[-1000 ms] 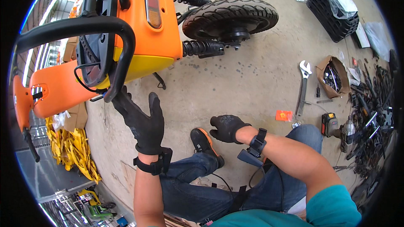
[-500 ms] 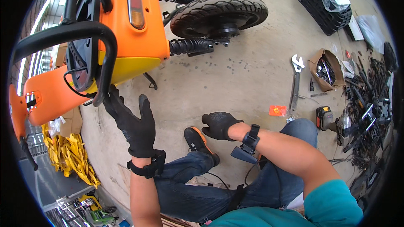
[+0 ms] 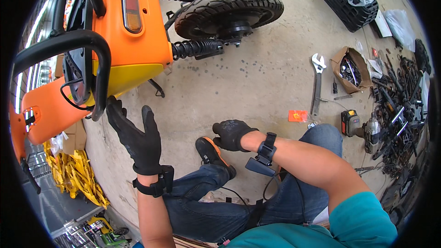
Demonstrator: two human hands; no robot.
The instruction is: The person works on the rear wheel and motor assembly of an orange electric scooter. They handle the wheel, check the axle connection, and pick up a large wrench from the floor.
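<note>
My left hand point(image 3: 138, 140), in a black glove, is raised at the lower rear of the orange and yellow scooter point(image 3: 128, 36). Its fingers are spread, their tips at the yellow panel beside the black tubular rail point(image 3: 102, 80); contact is unclear. My right hand point(image 3: 229, 135), also gloved, hangs over the floor near my shoe, its fingers curled and whatever they may hold hidden. The rear wheel point(image 3: 202, 18) juts out beside a coil shock absorber point(image 3: 193, 48), and a stand point(image 3: 158, 89) reaches down below the body.
At right lie an adjustable wrench point(image 3: 317, 89), cordless driver point(image 3: 353, 126), orange packet point(image 3: 297, 115), paper bag of parts point(image 3: 342, 57), black crate point(image 3: 340, 2) and a heap of metal parts point(image 3: 395, 119). Yellow pieces point(image 3: 73, 174) are piled at left.
The scene, scooter and tools included, has shifted leftward and slightly upward in the view. My left hand stays at the scooter's underside with spread fingers; my right hand keeps its curled shape.
</note>
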